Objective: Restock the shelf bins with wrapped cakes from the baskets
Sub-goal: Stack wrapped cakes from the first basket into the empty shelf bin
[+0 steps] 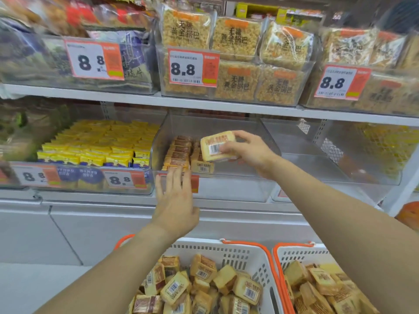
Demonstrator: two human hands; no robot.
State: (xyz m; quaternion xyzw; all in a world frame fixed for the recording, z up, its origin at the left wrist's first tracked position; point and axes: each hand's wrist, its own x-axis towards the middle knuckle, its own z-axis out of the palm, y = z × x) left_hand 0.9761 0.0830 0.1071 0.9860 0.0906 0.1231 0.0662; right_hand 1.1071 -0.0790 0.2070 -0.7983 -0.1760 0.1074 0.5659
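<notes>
- right hand (247,150) has a grip on one wrapped cake (217,146), held over the clear bin (238,175)
- left hand (175,200) flat and loose at the bin's front
- dropping it crooked could topple the neat row (179,152) already in there

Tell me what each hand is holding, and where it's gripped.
The right hand grips a pale yellow plastic-wrapped cake by its right end. The left hand holds nothing.

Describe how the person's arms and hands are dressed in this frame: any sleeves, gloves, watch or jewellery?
Both forearms are bare up to the frame edge, with no sleeves in view. The left hand and right hand wear no gloves, and no watch, ring or bracelet shows.
</notes>
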